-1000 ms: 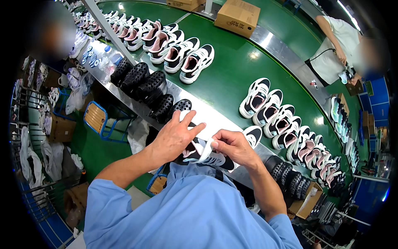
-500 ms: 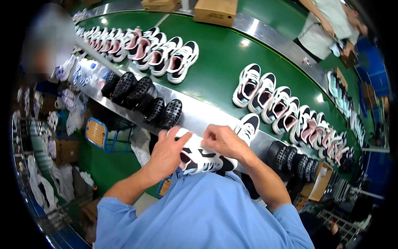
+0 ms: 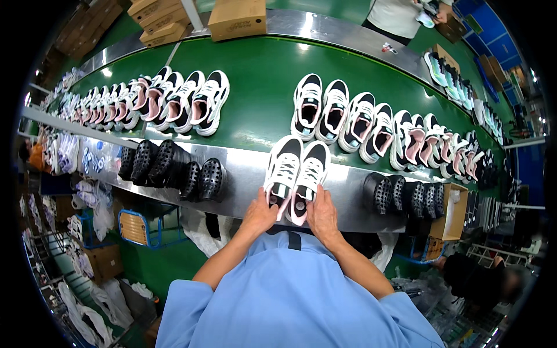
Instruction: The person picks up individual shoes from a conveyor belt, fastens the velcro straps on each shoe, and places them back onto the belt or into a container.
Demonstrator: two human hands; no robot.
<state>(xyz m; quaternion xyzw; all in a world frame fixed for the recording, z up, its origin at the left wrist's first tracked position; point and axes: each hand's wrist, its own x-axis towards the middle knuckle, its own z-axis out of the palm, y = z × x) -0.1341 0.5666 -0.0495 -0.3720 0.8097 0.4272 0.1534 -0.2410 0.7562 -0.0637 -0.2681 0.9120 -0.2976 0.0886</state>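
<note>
Side by side in front of me, toes pointing away, are a left sneaker (image 3: 284,171) and a right sneaker (image 3: 312,174), both white and black with pink linings. They rest over the metal ledge and reach to the edge of the green belt. My left hand (image 3: 259,214) grips the heel end of the left sneaker, its thumb at the collar. At the heel of the right sneaker, my right hand (image 3: 323,216) is closed round the outer side. A round pale mark shows on each insole.
Rows of similar sneakers (image 3: 210,104) stand on the green belt (image 3: 255,81) to left and right. Black studded shoe forms (image 3: 212,178) line the metal ledge (image 3: 246,174), with more forms (image 3: 383,194) near an open carton (image 3: 455,211). Across the belt stands a person (image 3: 394,17).
The sneaker that was tilted in my hands near my body now stands upright beside its mate. My right hand has moved onto the mate's heel, and the view has shifted.
</note>
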